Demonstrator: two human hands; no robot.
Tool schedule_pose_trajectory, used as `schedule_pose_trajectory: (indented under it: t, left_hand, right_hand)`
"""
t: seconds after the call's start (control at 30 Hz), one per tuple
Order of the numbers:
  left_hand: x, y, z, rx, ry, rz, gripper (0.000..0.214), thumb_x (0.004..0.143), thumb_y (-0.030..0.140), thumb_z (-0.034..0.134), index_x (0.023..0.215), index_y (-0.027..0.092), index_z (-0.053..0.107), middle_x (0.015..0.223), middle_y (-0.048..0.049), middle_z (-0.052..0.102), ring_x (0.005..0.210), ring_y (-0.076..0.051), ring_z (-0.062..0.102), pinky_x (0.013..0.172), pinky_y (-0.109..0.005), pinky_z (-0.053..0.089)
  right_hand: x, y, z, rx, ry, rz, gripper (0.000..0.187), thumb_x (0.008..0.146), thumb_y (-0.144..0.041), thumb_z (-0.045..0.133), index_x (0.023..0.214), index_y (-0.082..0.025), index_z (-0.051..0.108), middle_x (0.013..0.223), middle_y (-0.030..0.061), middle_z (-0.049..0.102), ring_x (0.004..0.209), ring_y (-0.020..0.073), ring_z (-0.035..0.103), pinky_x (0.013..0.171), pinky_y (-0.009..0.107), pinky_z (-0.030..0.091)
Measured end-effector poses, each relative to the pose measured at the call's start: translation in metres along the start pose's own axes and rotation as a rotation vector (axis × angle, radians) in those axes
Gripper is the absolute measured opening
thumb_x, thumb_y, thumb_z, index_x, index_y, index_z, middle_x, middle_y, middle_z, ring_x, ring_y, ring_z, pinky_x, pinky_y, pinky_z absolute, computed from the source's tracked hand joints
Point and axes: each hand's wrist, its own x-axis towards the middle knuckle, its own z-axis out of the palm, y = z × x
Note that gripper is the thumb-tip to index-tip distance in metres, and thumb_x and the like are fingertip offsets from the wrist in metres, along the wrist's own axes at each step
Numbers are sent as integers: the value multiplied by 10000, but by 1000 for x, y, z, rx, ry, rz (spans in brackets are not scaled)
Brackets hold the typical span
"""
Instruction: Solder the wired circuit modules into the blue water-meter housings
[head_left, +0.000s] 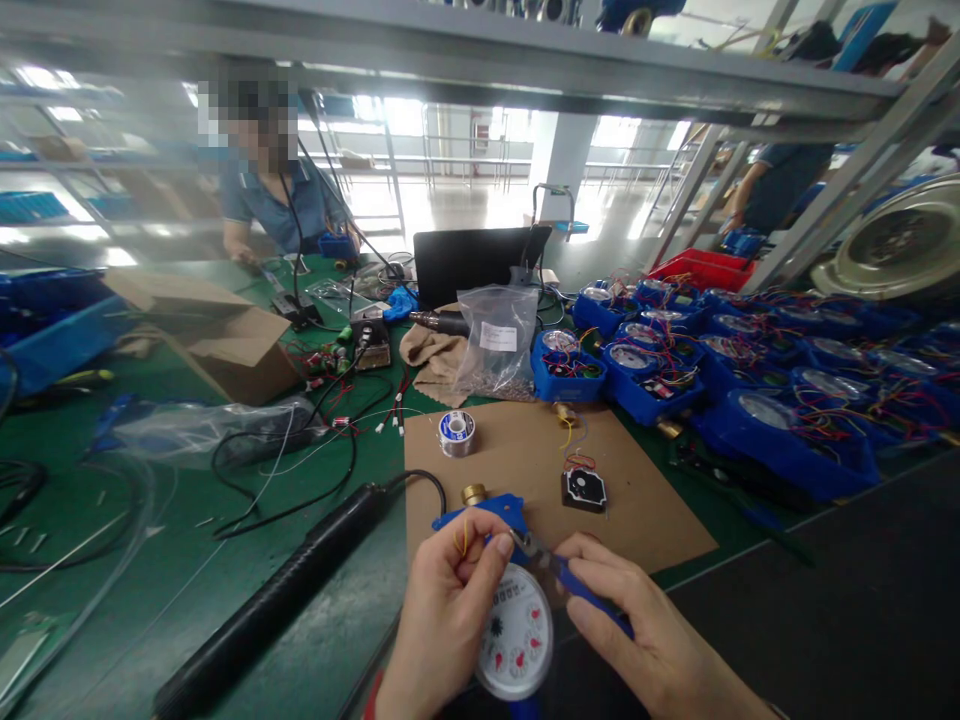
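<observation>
My left hand [457, 600] is closed in a pinch on a thin yellow wire [463, 538] above a blue water meter. In my right hand [634, 610] is a pair of pliers or cutters [592, 590] with blue handles, their metal jaws close to my left fingertips. Below and between my hands lies the round white meter dial [516, 640] with red pointers. Part of the blue meter body [499, 510] and a brass fitting [474, 493] show behind my left hand. The rest of the body is hidden by my hands.
On the cardboard sheet [517, 460] stand a solder spool [457, 432] and a small black module [584, 490]. Several blue meters [780, 430] crowd the right side. A black rod-like tool [277, 600] lies at left. A shelf beam [480, 60] crosses overhead; a co-worker [281, 205] sits opposite.
</observation>
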Motion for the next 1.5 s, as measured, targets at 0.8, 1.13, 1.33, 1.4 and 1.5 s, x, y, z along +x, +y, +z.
schedule_pose_trajectory:
  t: [0.8,1.13,1.33,1.4,1.5]
  left_hand:
    - [1,-4,-2,-156,137,40,402,815,516,664,969,165,541,619,78,341,526,-51,265,483,-157,228]
    - [-2,-11,0,-313,209,97,279,902,458,556,839,206,454,659,66,342,551,-63,272,487,-160,253]
    - [-2,-5,0,-220,181,126,297,839,456,648,785,181,550,589,71,346,511,-58,238,463,-177,215]
    - [-1,-5,0,-183,179,125,295,822,437,665,746,168,570,579,64,358,515,-60,259,469,-179,224]
    - [0,-3,0,-150,168,118,302,797,432,672,710,160,572,567,57,370,510,-66,285,466,-185,228]
  right_hand:
    - [-5,5,17,381,255,133,394,946,-548,527,1207,-293,674,1240,72,590,1161,248,554,1018,360,481]
    - [1,-13,10,246,51,101,343,997,-435,456,1178,-238,670,1235,90,578,1138,255,571,981,366,488]
    - [0,-26,8,47,15,72,299,960,-424,499,949,-211,708,1131,86,609,1117,267,575,987,337,482]
    - [2,-31,8,26,47,49,300,926,-458,542,940,-220,724,1083,85,637,1101,284,589,962,340,504]
    - [8,-36,8,-3,87,33,321,887,-495,588,997,-230,732,1062,89,659,1088,301,600,959,360,515]
